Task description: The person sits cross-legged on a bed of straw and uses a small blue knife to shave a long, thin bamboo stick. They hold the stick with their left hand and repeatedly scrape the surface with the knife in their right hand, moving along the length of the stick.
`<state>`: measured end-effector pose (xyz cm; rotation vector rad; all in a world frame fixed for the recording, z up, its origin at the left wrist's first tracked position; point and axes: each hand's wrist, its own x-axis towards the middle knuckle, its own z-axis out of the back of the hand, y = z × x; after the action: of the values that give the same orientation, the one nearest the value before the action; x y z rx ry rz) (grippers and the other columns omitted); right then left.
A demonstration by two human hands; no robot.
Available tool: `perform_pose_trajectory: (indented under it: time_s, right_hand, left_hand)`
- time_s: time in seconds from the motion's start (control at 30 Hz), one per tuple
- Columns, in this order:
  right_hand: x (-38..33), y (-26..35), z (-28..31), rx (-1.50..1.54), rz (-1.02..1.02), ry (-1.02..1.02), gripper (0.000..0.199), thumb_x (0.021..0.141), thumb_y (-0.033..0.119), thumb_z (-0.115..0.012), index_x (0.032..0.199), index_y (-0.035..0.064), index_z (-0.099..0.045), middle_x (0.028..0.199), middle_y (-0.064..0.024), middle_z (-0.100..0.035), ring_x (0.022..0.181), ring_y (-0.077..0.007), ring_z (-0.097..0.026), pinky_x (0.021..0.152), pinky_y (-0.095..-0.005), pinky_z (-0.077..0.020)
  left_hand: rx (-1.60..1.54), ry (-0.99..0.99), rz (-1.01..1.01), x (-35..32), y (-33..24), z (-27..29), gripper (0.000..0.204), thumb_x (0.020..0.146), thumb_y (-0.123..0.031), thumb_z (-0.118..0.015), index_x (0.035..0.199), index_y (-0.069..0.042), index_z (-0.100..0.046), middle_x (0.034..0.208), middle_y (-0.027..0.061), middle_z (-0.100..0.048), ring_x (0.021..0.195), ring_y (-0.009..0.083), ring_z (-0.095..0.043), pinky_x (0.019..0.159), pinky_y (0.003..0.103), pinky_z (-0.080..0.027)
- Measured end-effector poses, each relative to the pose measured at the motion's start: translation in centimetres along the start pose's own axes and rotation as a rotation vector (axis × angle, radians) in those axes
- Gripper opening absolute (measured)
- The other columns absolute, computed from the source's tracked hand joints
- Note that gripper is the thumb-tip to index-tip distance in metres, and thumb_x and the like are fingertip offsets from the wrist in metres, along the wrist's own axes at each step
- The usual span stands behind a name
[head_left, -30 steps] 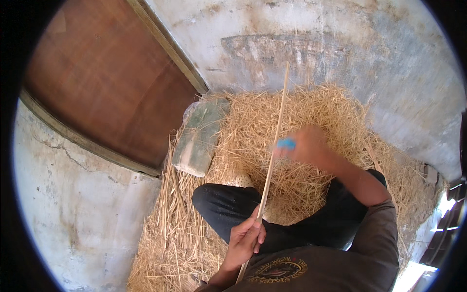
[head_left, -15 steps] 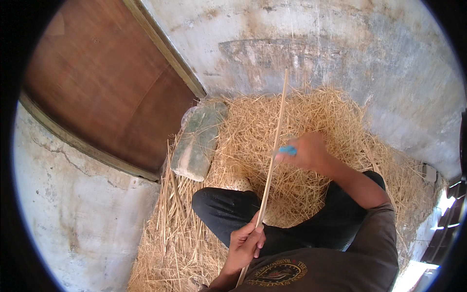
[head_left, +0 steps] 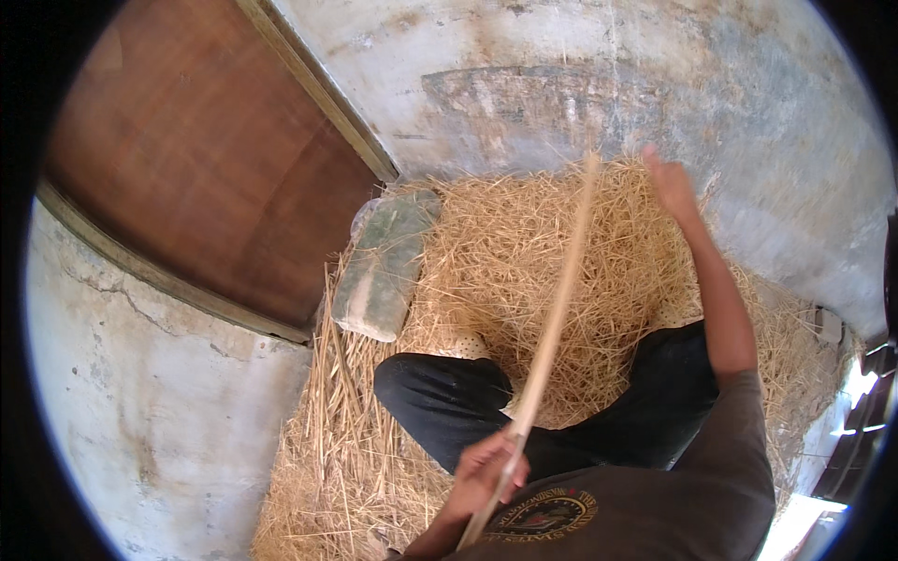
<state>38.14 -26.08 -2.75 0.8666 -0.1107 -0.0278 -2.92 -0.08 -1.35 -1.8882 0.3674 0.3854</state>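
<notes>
A long, thin, pale strip (head_left: 552, 341), which looks like split bamboo, slants up and away from my lap, its far part blurred. My left hand (head_left: 488, 467) is wrapped round its lower part, in front of my shirt. My right hand (head_left: 671, 184) is raised at the far side of the straw, near the wall, to the right of the strip's far end and apart from it. Its fingers look curled but are smeared; whatever they hold is hidden from this view.
My crossed legs (head_left: 449, 402) in dark trousers rest on a heap of straw shavings (head_left: 524, 252). Left of it lies a greenish stone block (head_left: 383, 271), with thin strips (head_left: 341, 402) nearby. A brown door panel (head_left: 215, 159) and a stained wall (head_left: 561, 84) enclose the spot.
My right hand, which held something blue beside the strip, has swung far and to the right. The strip's far end has tilted rightward; my left hand keeps its grip.
</notes>
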Motion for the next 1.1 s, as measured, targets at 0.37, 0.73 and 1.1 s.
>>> perform_pose_trajectory:
  time_s: [0.37,0.73,1.1]
  right_hand:
    - [-12.3,7.5,-4.7,-0.333,0.566,0.362,0.078,0.071,0.082,-0.046,0.060,0.0058,-0.062,0.051,-0.0121,-0.056,0.049,-0.0291,-0.058,0.048,-0.0418,-0.0442]
    - [-13.3,7.5,-5.8,-0.404,0.867,0.313,0.078,0.065,0.086,-0.048,0.057,0.0099,-0.063,0.046,-0.0059,-0.053,0.043,-0.0240,-0.056,0.042,-0.0375,-0.0416]
    - [-5.3,4.3,-5.6,-0.439,0.431,0.154,0.073,0.080,0.074,-0.046,0.055,0.0064,-0.057,0.047,-0.0055,-0.046,0.044,-0.0185,-0.049,0.044,-0.0375,-0.0400]
  left_hand:
    - [0.245,-0.071,-0.133,1.7,-3.8,-1.1,0.036,0.101,-0.017,-0.036,0.133,-0.001,-0.043,0.062,0.0068,-0.056,0.039,0.0055,-0.041,0.039,0.018,-0.033]
    - [0.292,-0.107,-0.166,2.4,-4.4,-1.5,0.035,0.101,-0.017,-0.039,0.131,0.000,-0.045,0.060,0.0058,-0.056,0.038,0.0041,-0.040,0.037,0.018,-0.030]
    - [0.261,-0.025,-0.050,1.0,-3.4,-1.3,0.036,0.102,-0.018,-0.037,0.134,-0.003,-0.043,0.063,0.0041,-0.055,0.040,0.0026,-0.039,0.039,0.017,-0.032]
